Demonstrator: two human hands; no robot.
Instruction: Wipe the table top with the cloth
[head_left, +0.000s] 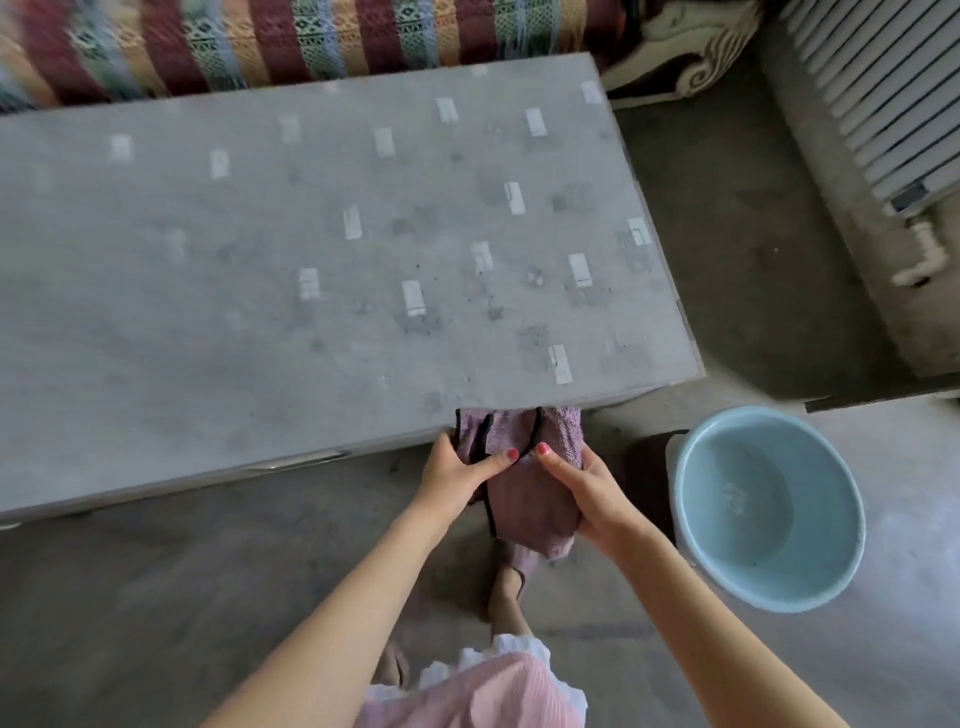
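Note:
A low grey table (260, 291) with pale rectangular marks and dark smudges fills the upper left of the head view. A purple cloth (524, 493) with black edging hangs in the air just off the table's near edge, close to its right corner. My left hand (457, 478) grips the cloth's left side with the thumb laid across the front. My right hand (587, 493) holds its right side, thumb on top. The cloth's top edge sits right at the table edge; whether it touches is unclear.
A light blue bucket (831, 561) with water stands on the concrete floor to my right. A striped sofa (311, 41) runs behind the table. A white radiator (883, 93) and its pipe are at the far right. My foot (506, 592) is below the cloth.

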